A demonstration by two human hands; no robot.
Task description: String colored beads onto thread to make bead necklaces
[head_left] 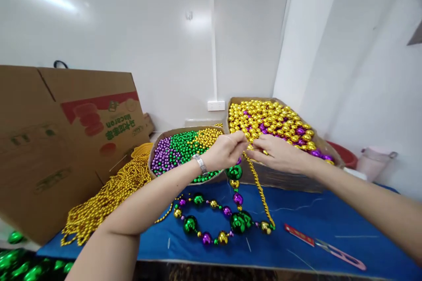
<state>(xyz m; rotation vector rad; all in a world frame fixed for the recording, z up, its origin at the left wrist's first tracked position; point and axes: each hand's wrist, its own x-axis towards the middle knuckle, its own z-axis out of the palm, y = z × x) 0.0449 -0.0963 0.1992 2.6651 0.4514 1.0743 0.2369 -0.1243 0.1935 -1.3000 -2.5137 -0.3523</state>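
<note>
Two-handed, pinching the bead necklace (239,221) at its top with closed fingertips of left hand (226,151) and right hand (280,153). Resting its lower loop on the blue tablecloth (329,215), before the cardboard box (283,180).

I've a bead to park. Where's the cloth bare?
Bare blue table cloth lies between the cardboard box of gold balls and the red-handled scissors. Crowded: multicoloured bead necklace mid-table, heap of gold bead strands left.
</note>
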